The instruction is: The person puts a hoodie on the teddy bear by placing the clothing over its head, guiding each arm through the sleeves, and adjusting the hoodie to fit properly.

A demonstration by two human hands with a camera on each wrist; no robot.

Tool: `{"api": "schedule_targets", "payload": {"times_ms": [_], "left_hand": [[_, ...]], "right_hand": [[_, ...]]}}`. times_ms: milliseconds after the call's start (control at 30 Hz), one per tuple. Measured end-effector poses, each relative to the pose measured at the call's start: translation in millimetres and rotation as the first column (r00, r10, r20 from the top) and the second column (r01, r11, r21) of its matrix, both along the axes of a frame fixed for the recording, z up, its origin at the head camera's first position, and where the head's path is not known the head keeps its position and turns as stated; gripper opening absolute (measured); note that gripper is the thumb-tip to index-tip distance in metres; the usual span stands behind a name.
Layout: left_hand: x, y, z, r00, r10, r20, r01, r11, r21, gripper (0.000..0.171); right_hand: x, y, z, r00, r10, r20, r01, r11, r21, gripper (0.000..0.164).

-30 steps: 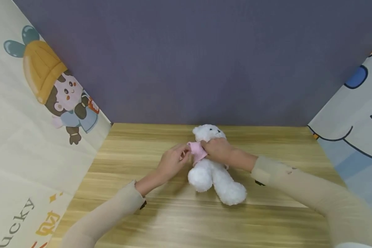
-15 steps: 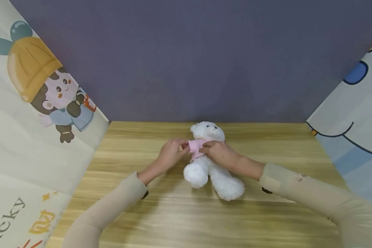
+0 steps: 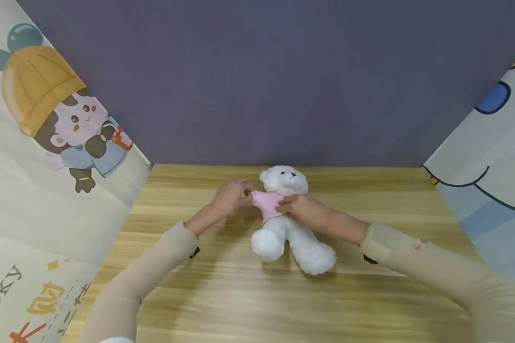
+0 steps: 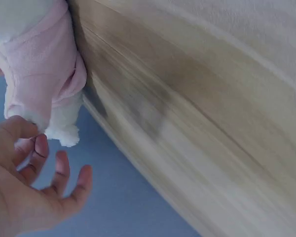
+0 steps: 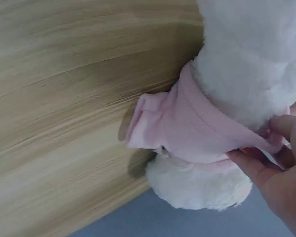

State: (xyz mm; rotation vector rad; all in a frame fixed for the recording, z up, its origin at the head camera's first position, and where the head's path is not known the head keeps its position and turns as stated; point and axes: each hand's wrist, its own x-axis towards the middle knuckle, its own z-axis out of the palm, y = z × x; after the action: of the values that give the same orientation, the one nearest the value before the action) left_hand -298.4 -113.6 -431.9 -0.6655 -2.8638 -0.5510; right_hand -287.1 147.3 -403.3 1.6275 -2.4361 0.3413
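Note:
A white plush bear (image 3: 312,252) lies on its back, legs toward me, wearing a small pink shirt (image 3: 267,204). At the sleeve end on the left of the picture, my left hand (image 3: 231,196) pinches the cloth between thumb and forefinger; in the left wrist view (image 4: 39,182) its other fingers spread loosely below. My right hand (image 3: 309,209) grips the front of the shirt on the other side. Seen from the right wrist, its thumb and fingers (image 5: 246,160) hold the shirt's lower edge, and the opposite sleeve (image 5: 145,121) sticks out. The bear's far arm is hidden behind my right hand.
The wooden table (image 3: 240,295) ends at a dark grey-blue panel (image 3: 257,81) just behind the bear's head. Printed cloths flank it, a cartoon child (image 3: 81,119) on the left and a large cartoon face (image 3: 498,157) on the right.
My left hand has drawn outward to the left with the sleeve, which now stretches straighter. The right hand has shifted lower off the bear's chest, and more of the pink shirt shows.

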Motion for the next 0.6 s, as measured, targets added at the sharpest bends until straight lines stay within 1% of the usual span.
{"api": "schedule_targets", "payload": {"times_ms": [100,167,200,267,300,367,467,533,600], "left_hand": [[-0.7,-2,1.3,0.997,-0.069,0.038,0.068,0.997,0.022,0.017],[2.9,0,3.3,0.994,-0.092,0.055,0.092,0.996,0.003,0.028],[5.0,2,4.3,0.994,-0.091,0.056,0.092,0.996,-0.013,0.034],[8.2,4,6.5,0.996,-0.078,0.044,0.081,0.995,-0.059,0.041],[8.8,6,7.7,0.997,-0.074,0.035,0.076,0.994,-0.083,0.041],[7.1,6,9.4,0.998,-0.069,0.003,0.068,0.989,-0.133,0.035],[-0.8,0,8.7,0.999,-0.02,-0.031,0.014,0.985,-0.171,0.024],[-5.9,-6,6.4,1.0,0.01,-0.028,-0.015,0.984,-0.179,0.023],[-8.1,-11,3.7,0.999,0.037,0.003,-0.036,0.985,-0.17,0.028]], "right_hand": [[-1.8,2,1.0,0.997,-0.013,0.071,0.013,1.0,-0.001,0.023],[-1.7,5,2.2,0.994,-0.031,0.107,0.031,1.0,0.002,0.024],[-1.8,6,2.6,0.992,-0.039,0.117,0.038,0.999,0.003,0.025],[-2.0,8,3.9,0.992,-0.045,0.116,0.045,0.999,0.003,0.025],[-2.4,8,4.3,0.993,-0.045,0.111,0.045,0.999,0.003,0.025],[-2.9,7,4.9,0.994,-0.045,0.099,0.044,0.999,0.011,0.025],[-0.9,5,7.0,0.995,-0.033,0.097,0.03,0.999,0.035,0.025],[0.4,3,6.8,0.995,-0.013,0.103,0.007,0.998,0.057,0.024],[1.5,1,6.2,0.993,0.003,0.121,-0.011,0.998,0.065,0.024]]}}
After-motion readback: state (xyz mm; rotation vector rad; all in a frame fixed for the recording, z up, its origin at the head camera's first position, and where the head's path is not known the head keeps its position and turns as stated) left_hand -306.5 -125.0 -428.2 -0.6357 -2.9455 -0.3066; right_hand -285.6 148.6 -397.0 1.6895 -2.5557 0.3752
